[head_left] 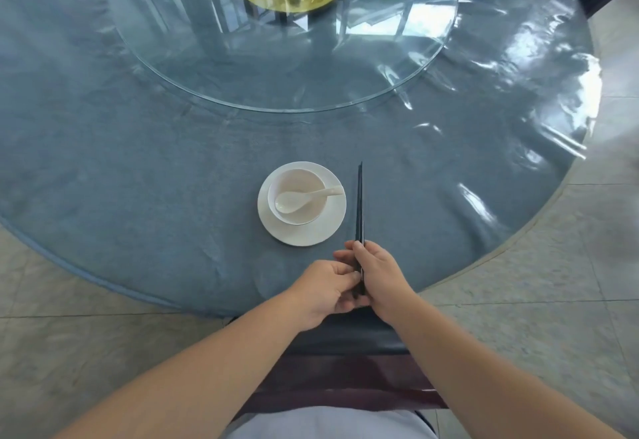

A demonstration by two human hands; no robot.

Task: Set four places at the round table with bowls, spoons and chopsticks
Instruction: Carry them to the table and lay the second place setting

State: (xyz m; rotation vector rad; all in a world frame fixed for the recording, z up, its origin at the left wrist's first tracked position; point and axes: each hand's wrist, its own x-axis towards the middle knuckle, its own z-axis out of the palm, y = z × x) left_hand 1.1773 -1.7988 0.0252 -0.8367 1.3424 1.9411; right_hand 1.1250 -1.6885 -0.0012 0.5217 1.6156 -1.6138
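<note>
Round table [138, 162]: bowl [297, 196] with spoon [304, 198] stood on saucer [301, 204]; dark chopsticks [360, 203] just right (near ends clamped by both hands: left hand [328, 288], right hand [378, 274]).

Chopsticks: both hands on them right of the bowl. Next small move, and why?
Probably lay the chopsticks flat on the cloth and let go. Both the left hand and right hand grip their near end, they already run parallel beside the saucer, and bowl and spoon are in place.
</note>
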